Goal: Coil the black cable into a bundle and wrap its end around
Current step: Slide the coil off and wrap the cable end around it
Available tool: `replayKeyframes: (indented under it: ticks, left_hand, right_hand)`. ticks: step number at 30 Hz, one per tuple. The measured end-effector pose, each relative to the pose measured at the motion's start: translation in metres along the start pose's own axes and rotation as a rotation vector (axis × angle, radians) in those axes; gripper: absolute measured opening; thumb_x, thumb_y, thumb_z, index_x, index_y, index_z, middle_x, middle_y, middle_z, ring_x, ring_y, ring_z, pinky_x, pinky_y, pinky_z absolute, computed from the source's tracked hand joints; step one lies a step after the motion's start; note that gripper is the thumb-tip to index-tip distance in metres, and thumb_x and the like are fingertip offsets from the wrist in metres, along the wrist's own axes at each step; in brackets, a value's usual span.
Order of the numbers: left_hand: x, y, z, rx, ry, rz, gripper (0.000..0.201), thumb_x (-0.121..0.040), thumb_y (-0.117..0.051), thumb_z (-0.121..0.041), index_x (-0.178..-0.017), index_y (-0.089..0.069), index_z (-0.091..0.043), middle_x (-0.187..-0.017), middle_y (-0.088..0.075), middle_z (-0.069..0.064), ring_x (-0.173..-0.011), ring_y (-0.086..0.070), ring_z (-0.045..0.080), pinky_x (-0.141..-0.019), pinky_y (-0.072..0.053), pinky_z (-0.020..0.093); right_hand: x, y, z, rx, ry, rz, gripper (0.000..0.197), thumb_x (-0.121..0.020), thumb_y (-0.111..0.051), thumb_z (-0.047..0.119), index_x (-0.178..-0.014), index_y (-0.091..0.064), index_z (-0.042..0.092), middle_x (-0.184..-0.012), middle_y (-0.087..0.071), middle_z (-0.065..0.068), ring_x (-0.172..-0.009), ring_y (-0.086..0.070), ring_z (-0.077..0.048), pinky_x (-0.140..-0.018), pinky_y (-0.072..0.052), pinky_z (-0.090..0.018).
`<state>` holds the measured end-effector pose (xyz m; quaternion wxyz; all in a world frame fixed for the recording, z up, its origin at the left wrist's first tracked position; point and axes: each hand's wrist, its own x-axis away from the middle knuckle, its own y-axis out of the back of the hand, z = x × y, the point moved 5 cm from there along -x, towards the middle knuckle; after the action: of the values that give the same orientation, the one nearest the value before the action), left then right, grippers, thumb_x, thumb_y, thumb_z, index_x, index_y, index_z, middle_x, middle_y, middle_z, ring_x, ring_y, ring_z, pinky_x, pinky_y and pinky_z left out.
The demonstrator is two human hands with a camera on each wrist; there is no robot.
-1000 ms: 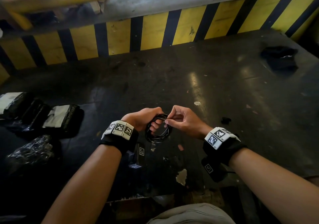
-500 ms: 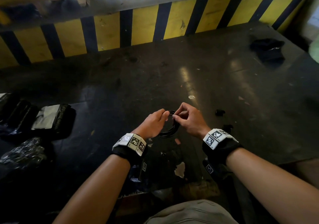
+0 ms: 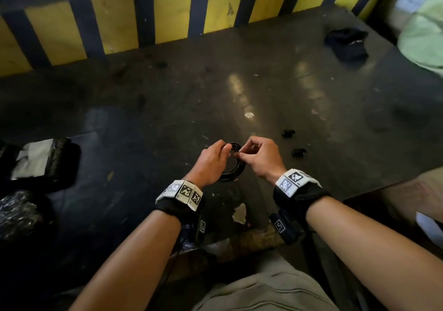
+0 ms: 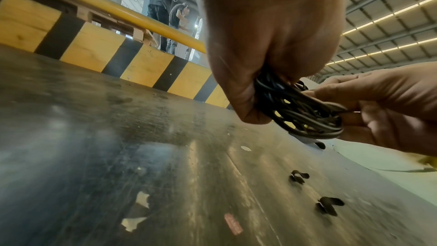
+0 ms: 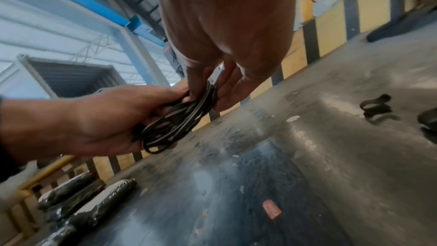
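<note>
The black cable point(image 3: 233, 167) is wound into a small round coil, held in the air just above the dark table point(image 3: 311, 123). My left hand point(image 3: 211, 162) grips the coil's left side, its fingers curled round the strands point(image 4: 295, 108). My right hand point(image 3: 259, 157) pinches the coil's top right between thumb and fingertips point(image 5: 208, 91). In the right wrist view the coil point(image 5: 175, 122) hangs between both hands, several loops deep. The cable's free end is hidden among the fingers.
Two small black clips point(image 3: 288, 133) point(image 3: 299, 152) lie just right of my hands. Foil-wrapped dark bundles point(image 3: 43, 162) sit at the left edge. A black cloth point(image 3: 346, 44) lies far right. A yellow-and-black striped barrier point(image 3: 167, 16) bounds the far side.
Both hands have carried the coil forward, away from my body. The coil has turned more edge-on, and my right hand's pinch now sits at its top.
</note>
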<state>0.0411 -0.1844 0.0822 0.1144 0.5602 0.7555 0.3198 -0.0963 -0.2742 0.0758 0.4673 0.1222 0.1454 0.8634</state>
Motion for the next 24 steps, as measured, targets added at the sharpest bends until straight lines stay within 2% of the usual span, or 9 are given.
replayKeyframes:
  ticks: [2, 4, 8, 11, 13, 15, 17, 20, 24]
  left_hand:
    - [-0.005, -0.008, -0.003, 0.005, 0.008, -0.002, 0.032, -0.108, -0.04, -0.038, -0.1, -0.059, -0.014, -0.08, -0.063, 0.001, -0.068, -0.059, 0.016, -0.058, -0.047, 0.029]
    - [-0.01, -0.016, -0.007, 0.018, 0.003, 0.021, 0.031, -0.108, -0.04, -0.038, -0.099, -0.058, -0.015, -0.08, -0.063, 0.002, -0.067, -0.058, 0.015, -0.056, -0.047, 0.027]
    - [-0.024, -0.032, -0.019, 0.02, -0.026, 0.059, 0.031, -0.108, -0.04, -0.035, -0.102, -0.058, -0.01, -0.082, -0.061, 0.003, -0.067, -0.055, 0.016, -0.062, -0.045, 0.032]
    - [-0.039, -0.046, -0.031, 0.044, 0.003, 0.121, 0.03, -0.108, -0.039, -0.037, -0.103, -0.056, -0.014, -0.088, -0.062, 0.009, -0.064, -0.06, 0.015, -0.05, -0.05, 0.026]
    - [-0.049, -0.055, -0.036, 0.048, 0.029, 0.167, 0.029, -0.107, -0.038, -0.041, -0.104, -0.055, -0.018, -0.095, -0.063, 0.012, -0.071, -0.069, 0.023, -0.05, -0.059, 0.035]
    - [-0.06, -0.063, -0.038, 0.063, 0.057, 0.207, 0.03, -0.106, -0.038, -0.045, -0.105, -0.055, -0.02, -0.099, -0.063, 0.013, -0.077, -0.071, 0.03, -0.053, -0.062, 0.045]
    - [-0.072, -0.07, -0.038, 0.045, 0.061, 0.219, 0.03, -0.106, -0.038, -0.046, -0.101, -0.056, -0.023, -0.094, -0.063, 0.011, -0.07, -0.065, 0.023, -0.055, -0.058, 0.038]
    - [-0.09, -0.079, -0.038, -0.02, 0.052, 0.205, 0.03, -0.107, -0.038, -0.043, -0.099, -0.056, -0.02, -0.084, -0.06, 0.007, -0.064, -0.055, 0.016, -0.058, -0.048, 0.034]
    - [-0.11, -0.094, -0.036, -0.046, 0.075, 0.244, 0.03, -0.107, -0.039, -0.04, -0.098, -0.057, -0.019, -0.081, -0.057, 0.004, -0.065, -0.052, 0.014, -0.059, -0.045, 0.032]
  right_hand:
    - [0.003, 0.007, -0.001, 0.04, 0.027, -0.044, 0.021, -0.072, -0.088, 0.024, -0.069, -0.069, 0.016, -0.066, -0.07, 0.001, -0.059, -0.061, -0.007, -0.057, -0.05, -0.021]
    - [0.003, 0.016, -0.006, 0.021, 0.007, -0.013, 0.021, -0.074, -0.087, 0.027, -0.075, -0.07, 0.014, -0.071, -0.072, -0.001, -0.063, -0.065, -0.011, -0.06, -0.054, -0.023]
    - [-0.007, 0.037, -0.028, -0.17, -0.122, 0.037, 0.023, -0.075, -0.085, 0.016, -0.078, -0.063, 0.015, -0.09, -0.074, -0.023, -0.078, -0.07, -0.024, -0.078, -0.059, -0.05]
    - [-0.019, 0.053, -0.042, -0.276, -0.241, 0.04, 0.03, -0.075, -0.084, 0.006, -0.079, -0.055, 0.014, -0.09, -0.069, -0.027, -0.081, -0.067, -0.031, -0.082, -0.057, -0.057]
    - [-0.026, 0.064, -0.047, -0.251, -0.279, 0.121, 0.028, -0.074, -0.086, 0.014, -0.08, -0.059, 0.013, -0.087, -0.069, -0.018, -0.079, -0.067, -0.027, -0.079, -0.059, -0.052]
    - [-0.033, 0.077, -0.053, -0.198, -0.305, 0.232, 0.03, -0.073, -0.086, 0.034, -0.082, -0.064, 0.016, -0.089, -0.074, -0.008, -0.077, -0.069, -0.019, -0.072, -0.059, -0.039]
    - [-0.046, 0.098, -0.069, -0.196, -0.353, 0.174, 0.028, -0.081, -0.077, 0.045, -0.082, -0.067, 0.019, -0.097, -0.078, -0.004, -0.083, -0.072, -0.018, -0.071, -0.056, -0.036]
    - [-0.068, 0.147, -0.114, 0.058, -0.425, -0.079, 0.008, -0.091, -0.066, 0.027, -0.086, -0.068, 0.021, -0.106, -0.077, -0.011, -0.095, -0.073, -0.027, -0.081, -0.056, -0.036]
    - [-0.075, 0.181, -0.176, 0.506, -0.524, 0.016, 0.02, -0.085, -0.065, 0.014, -0.102, -0.072, 0.021, -0.114, -0.074, -0.01, -0.114, -0.065, -0.032, -0.097, -0.048, -0.032]
